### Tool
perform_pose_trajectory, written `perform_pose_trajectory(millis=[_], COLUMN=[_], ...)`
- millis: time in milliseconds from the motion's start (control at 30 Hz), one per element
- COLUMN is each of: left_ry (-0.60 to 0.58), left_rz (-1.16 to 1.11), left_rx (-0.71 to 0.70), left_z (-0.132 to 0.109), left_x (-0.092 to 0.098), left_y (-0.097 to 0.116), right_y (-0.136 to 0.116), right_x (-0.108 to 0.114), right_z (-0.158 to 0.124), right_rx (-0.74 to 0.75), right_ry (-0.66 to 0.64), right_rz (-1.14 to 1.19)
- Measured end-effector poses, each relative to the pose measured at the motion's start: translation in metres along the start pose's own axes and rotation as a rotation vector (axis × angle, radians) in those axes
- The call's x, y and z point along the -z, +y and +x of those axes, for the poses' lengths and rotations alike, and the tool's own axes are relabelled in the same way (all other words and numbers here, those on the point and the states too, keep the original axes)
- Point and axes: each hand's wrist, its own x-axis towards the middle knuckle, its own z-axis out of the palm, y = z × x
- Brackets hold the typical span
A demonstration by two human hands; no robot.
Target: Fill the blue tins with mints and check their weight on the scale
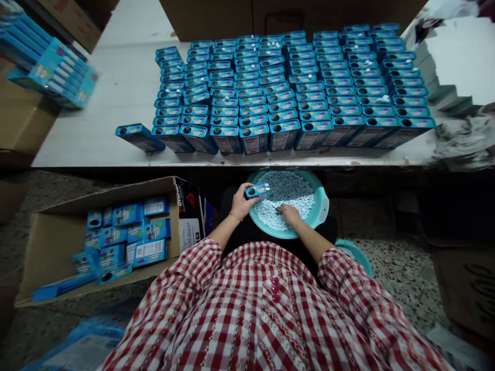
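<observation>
My left hand [240, 204] is closed round a small blue box [257, 190] with a dark oval opening on its top, held over the left side of a turquoise basin [324, 206]. White pellets [270, 215] like small candies fill the basin, which rests at my lap. My right hand [290, 215] is down at the pellets with its fingers closed. A small dark piece shows at its fingertips, too little of it to name. A few white pellets lie on the top of the held box.
Rows of similar blue boxes [253, 131] stand on the white table [135, 77], some with pellets on top. To the left, a cardboard carton [58, 221] holds several blue boxes. A second turquoise basin [361, 256] is on the floor at right. White card sheets [464, 62] lie far right.
</observation>
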Motion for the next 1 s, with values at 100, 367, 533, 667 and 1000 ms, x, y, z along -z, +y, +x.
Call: perform_pose_trajectory(millis=[100, 367, 533, 667, 1000], left_ry=[0.032, 0.018, -0.093, -0.16, -0.128], left_rz=[-0.031, 0.002, 0.143, 0.226, 0.235], left_rx=[0.014, 0.007, -0.103, -0.186, -0.14], left_z=[0.002, 0.006, 0.001, -0.002, -0.001], left_x=[0.003, -0.011, -0.032, -0.042, -0.041], left_y=[-0.001, -0.002, 0.004, 0.006, 0.001], right_y=[0.012, 0.031, -0.012, -0.063, -0.075], right_x=[0.004, 0.065, 0.126, 0.147, 0.163], right_z=[0.001, -0.034, -0.056, -0.059, -0.071], right_rx=[0.021, -0.028, 0.09, -0.007, -0.011], right_ry=[-0.027, 0.026, 0.094, 0.029, 0.047], right_rz=[0.178, 0.334, 0.014, -0.433, -0.58])
